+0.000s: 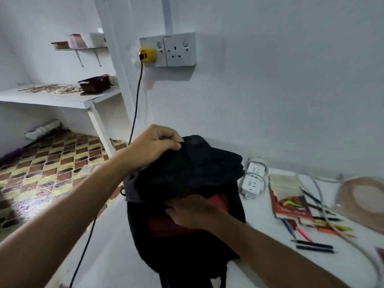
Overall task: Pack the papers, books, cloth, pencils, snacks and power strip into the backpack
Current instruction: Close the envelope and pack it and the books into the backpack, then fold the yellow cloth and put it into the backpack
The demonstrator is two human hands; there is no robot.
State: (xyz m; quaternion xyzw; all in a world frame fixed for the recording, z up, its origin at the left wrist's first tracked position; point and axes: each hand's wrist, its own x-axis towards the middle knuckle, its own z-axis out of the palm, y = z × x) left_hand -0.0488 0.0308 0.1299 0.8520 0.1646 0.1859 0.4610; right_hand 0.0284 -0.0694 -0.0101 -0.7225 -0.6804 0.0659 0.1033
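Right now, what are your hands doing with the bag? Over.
Left hand pinches backpack flap up. Right hand inside the opening, on something red. Power strip, pencils still on the table.

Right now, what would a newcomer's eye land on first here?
The black backpack at centre: the left hand pinches its top flap up, the right hand reaches into its mouth. Next, the yellow plug in the wall socket above, then the pencils scattered at right.

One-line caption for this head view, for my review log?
Left hand pinches the black backpack's flap up while right hand reaches inside; power strip waits alongside.
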